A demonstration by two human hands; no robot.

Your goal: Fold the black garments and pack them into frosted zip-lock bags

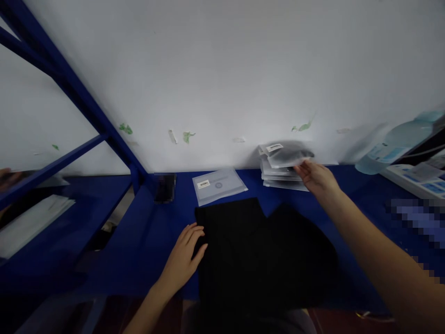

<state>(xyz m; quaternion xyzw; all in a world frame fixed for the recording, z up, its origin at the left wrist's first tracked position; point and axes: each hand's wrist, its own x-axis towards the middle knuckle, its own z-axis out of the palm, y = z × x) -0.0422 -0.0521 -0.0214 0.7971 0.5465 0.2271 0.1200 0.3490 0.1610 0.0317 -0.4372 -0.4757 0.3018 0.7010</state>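
Note:
A black folded cloth (236, 250), perhaps a garment, lies spread over the front of the blue table. At its left edge rests my left hand (186, 253), fingers stretched and thumb apart, touching the fabric without gripping it. My right hand (318, 178) reaches to the back of the table, thumb and fingers closed on the near right corner of a clear plastic bag (278, 157). That bag, with a white barcode label and something dark inside, is on top of a stack of similar bags (278, 178). A flat frosted bag (222, 183) with a barcode label lies behind the cloth.
A dark blurred item (165, 188) sits at the back left by a blue metal frame (93, 111). To the right are a large water bottle (392, 144) and a white-and-blue box (420, 181). White packages (38, 220) and another person's hand (9, 178) appear beyond the frame.

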